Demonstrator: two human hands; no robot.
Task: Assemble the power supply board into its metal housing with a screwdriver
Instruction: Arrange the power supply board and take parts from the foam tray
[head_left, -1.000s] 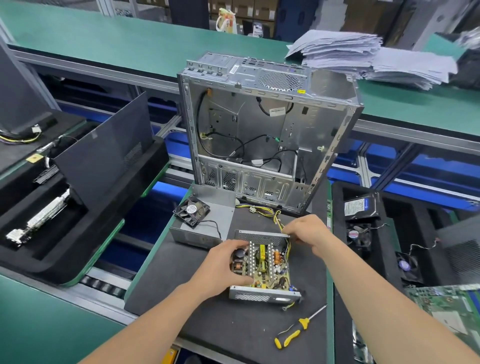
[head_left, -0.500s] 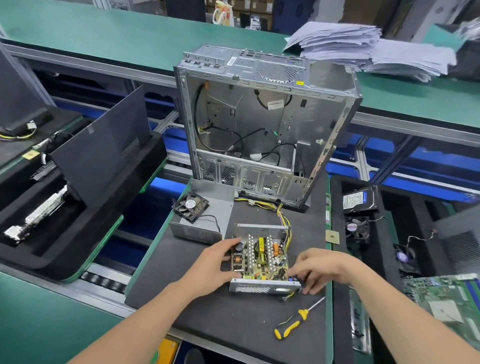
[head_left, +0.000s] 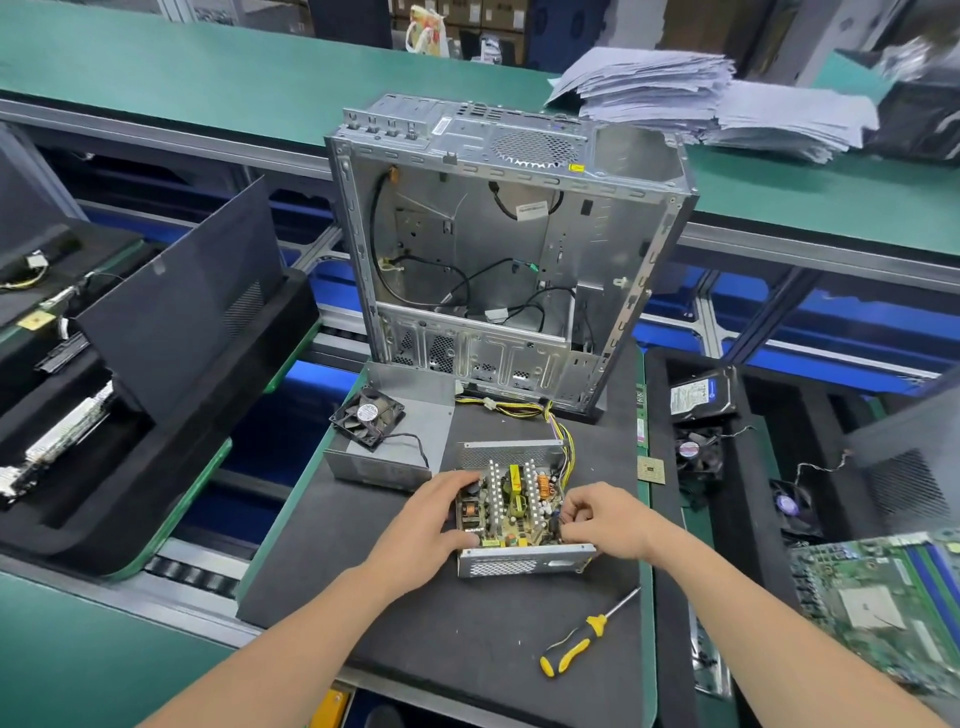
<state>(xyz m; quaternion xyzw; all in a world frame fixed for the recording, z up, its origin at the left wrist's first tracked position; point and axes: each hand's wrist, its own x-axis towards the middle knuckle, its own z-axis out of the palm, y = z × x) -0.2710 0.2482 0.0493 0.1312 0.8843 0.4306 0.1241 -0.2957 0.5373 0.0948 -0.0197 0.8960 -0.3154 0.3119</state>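
Shows the power supply board (head_left: 514, 501) lying inside its open metal housing (head_left: 524, 561) on the black mat (head_left: 415, 649), gripped at its left edge by the left hand (head_left: 423, 525), fingers curled over it, probably to steady it. Shows the right hand (head_left: 605, 522) with fingertips pinched at the board's right edge, apparently nudging it into alignment; cannot tell whether a screw is held. Places the screwdriver (head_left: 582, 642) untouched on the mat near the right forearm, presumably in reach for fastening.

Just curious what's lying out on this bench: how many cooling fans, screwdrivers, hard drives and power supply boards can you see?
Cooling fans: 3
Screwdriver: 1
Hard drive: 1
Power supply board: 1
Total: 6
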